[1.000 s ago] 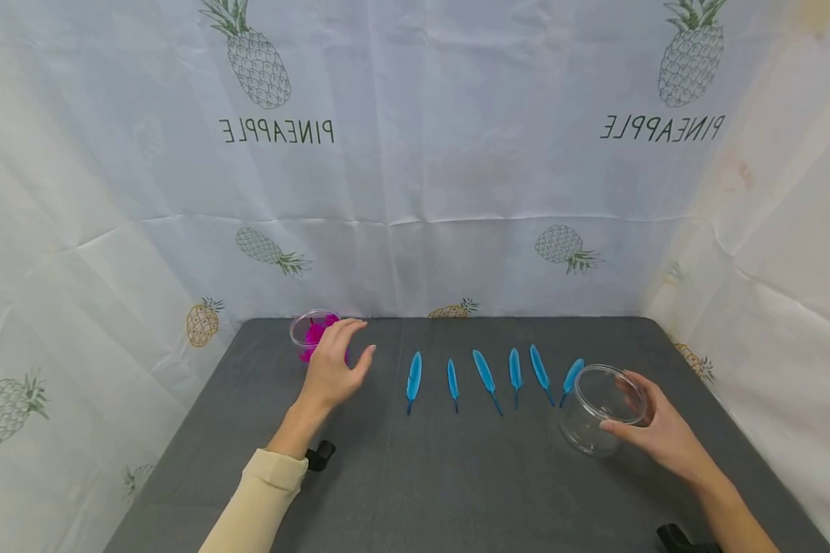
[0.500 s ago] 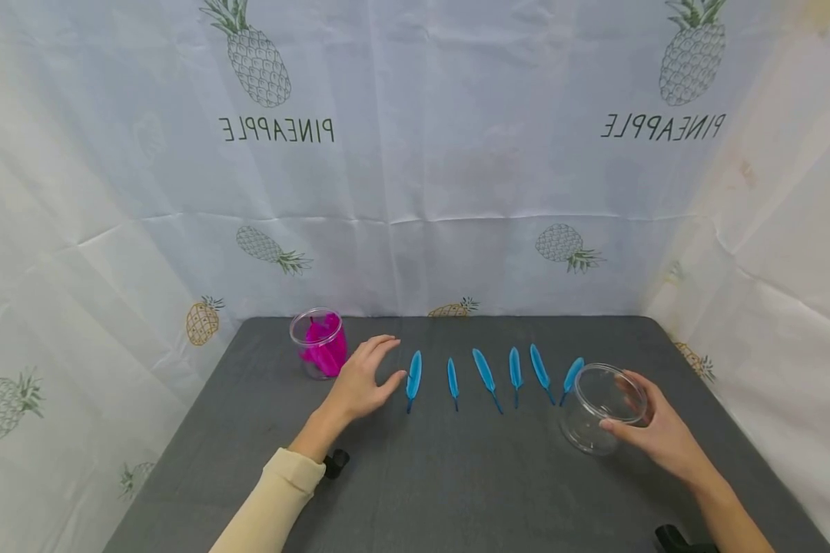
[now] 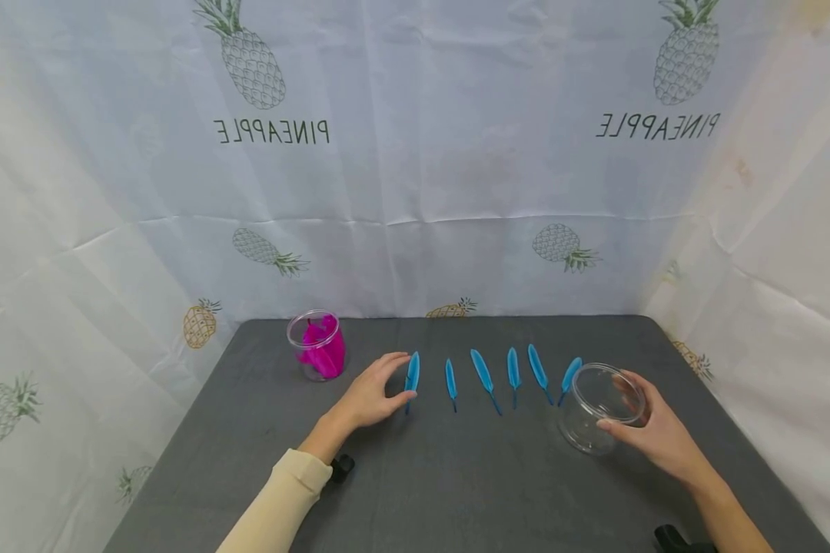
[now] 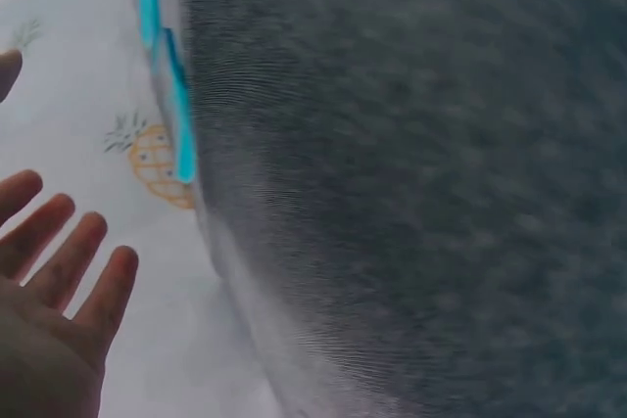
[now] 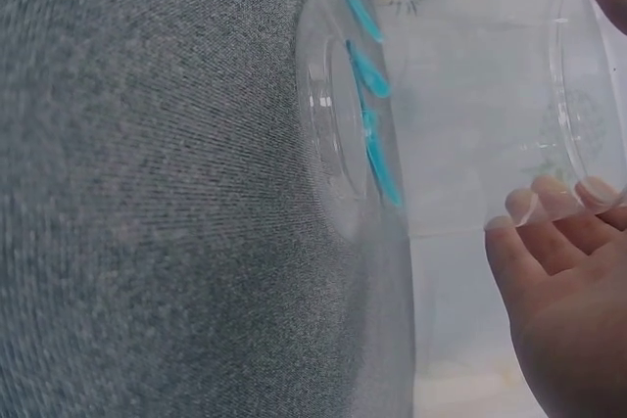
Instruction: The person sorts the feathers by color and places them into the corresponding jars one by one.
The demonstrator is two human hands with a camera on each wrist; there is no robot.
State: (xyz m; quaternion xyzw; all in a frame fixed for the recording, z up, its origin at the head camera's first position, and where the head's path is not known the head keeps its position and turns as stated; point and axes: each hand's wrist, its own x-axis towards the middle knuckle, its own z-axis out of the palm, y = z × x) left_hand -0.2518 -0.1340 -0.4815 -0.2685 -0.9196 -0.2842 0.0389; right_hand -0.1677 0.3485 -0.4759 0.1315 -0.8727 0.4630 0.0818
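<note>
My left hand (image 3: 373, 393) is at the leftmost blue feather (image 3: 413, 371), thumb and fingertips to either side of its shaft. In the left wrist view the fingers (image 4: 103, 291) are spread with a gap to the thumb. Several more blue feathers lie in a row to the right; one feather (image 3: 483, 372) leans slightly left at its tip. At the row's right end my right hand (image 3: 660, 422) grips a clear jar (image 3: 584, 426) around its upper part. In the right wrist view, the jar (image 5: 460, 115) stands upright on the dark table, with feathers visible through its wall.
A second clear jar (image 3: 316, 343), with bright pink feathers inside, stands at the back left of the dark grey table (image 3: 456, 484). A white curtain (image 3: 415, 153) printed with pineapples hangs behind the table and at both sides.
My left hand has moved right and down, from the pink-filled jar to the leftmost blue feather. The right hand still holds the clear jar in the same place.
</note>
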